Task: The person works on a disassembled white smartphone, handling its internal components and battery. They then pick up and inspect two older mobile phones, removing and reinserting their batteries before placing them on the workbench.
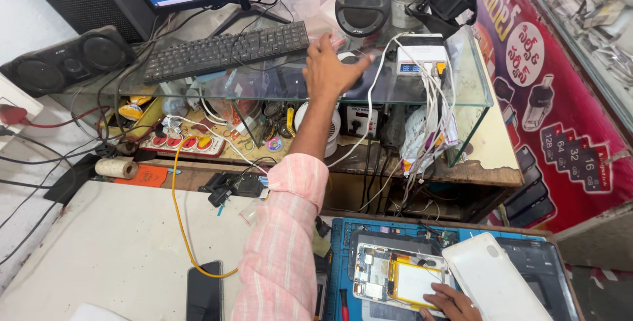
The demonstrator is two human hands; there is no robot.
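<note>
Left hand (333,64) is stretched out over the glass shelf (471,74), fingers spread, gripping nothing, beside the white charging hub (420,52) and the black keyboard (227,49). Right hand (448,302) lies flat, loosely open, on the opened tablet (395,281) on the blue mat (343,235); its yellow-edged battery is exposed and the white back cover (491,278) leans alongside. Risk, as judged: the sleeve could snag the white cables (432,107) hanging off the shelf and drag the hub down. Signage: a red banner (560,97) at right carries a white round emblem and pictured memory cards; an orange rectangular label (146,176) sits by the tape roll (116,167)
</note>
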